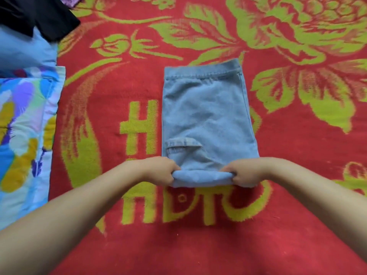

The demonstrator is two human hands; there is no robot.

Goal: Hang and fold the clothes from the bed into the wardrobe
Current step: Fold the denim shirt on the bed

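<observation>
Hands' grip (158,171) (244,173) pinching jeans (206,116) fold

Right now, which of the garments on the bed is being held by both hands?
The light blue denim piece, mid-blanket; left hand and right hand grip its near rolled edge. The black garment lies untouched, far left.

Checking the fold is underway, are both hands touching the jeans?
Touching. The head view shows the left hand and right hand each gripping a near corner of the jeans, fingers curled round the rolled near edge.
</observation>
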